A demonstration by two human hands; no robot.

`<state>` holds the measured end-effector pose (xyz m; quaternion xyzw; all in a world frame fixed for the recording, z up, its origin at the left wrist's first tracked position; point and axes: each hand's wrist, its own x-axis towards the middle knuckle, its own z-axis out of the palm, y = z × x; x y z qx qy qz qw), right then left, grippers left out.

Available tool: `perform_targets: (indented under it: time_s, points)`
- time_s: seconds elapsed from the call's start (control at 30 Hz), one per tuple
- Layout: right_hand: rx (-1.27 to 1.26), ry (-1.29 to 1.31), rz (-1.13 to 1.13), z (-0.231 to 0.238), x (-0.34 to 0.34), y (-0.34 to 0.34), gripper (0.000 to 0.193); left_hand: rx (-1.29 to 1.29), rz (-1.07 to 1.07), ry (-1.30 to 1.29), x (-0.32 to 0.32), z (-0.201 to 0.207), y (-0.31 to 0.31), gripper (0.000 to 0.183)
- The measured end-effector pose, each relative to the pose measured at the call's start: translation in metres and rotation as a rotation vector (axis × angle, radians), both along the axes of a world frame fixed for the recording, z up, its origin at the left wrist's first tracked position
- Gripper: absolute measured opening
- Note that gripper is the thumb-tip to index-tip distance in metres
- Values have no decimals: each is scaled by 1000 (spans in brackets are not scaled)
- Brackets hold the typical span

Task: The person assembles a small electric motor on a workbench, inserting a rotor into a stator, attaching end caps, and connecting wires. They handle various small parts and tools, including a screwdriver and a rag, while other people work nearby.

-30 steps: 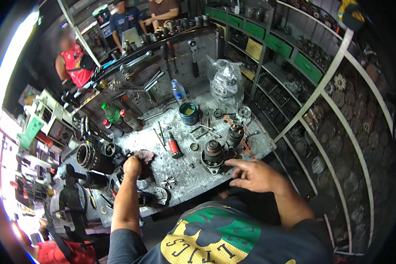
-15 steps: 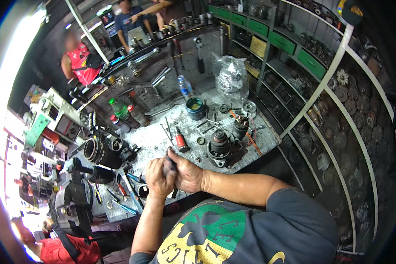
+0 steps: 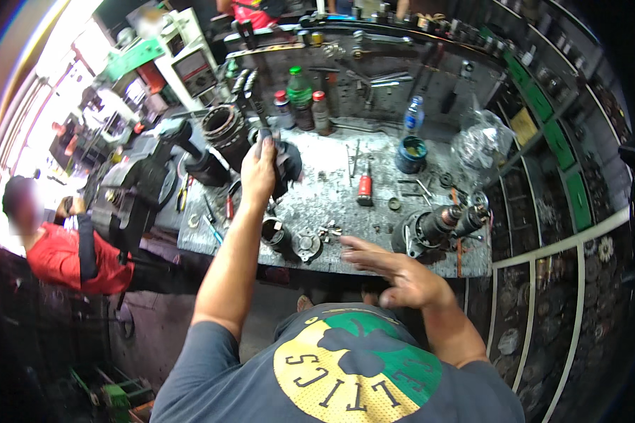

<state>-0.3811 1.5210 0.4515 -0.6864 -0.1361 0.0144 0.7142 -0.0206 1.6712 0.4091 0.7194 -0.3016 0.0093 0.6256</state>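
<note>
My left hand reaches forward over the workbench, its fingers curled beside a dark motor part. A grey end shows above the fingers; what they hold is hard to make out. My right hand hovers over the bench's near edge, palm down with fingers stretched out, holding nothing. Closest to it stands a starter motor assembly with a copper-coloured top. Between the hands lie a round metal end cover, small loose metal pieces and a short dark cylindrical housing.
On the workbench stand a red-bodied tool, a teal tub, a water bottle, a green-capped bottle and a large ring-topped housing. A person in red is at the left. Shelves with green drawers line the right.
My hands, earlier together around something dark, have come apart. The left has reached forward to the dark motor part; the right has moved right and opened. The view has turned, shifting the bench rightward.
</note>
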Motion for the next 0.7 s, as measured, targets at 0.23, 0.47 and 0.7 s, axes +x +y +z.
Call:
perform_targets:
  time_s: [0.23, 0.47, 0.7]
  points:
    - [75, 304, -301, -22, -88, -31, 104, 346, 240, -198, 33, -10, 68, 60]
    - [75, 355, -452, -29, -148, -60, 91, 82, 463, 369, -128, -141, 138, 84]
    - [-258, 272, -473, 8, -136, -66, 77, 321, 616, 191, -117, -201, 81, 117]
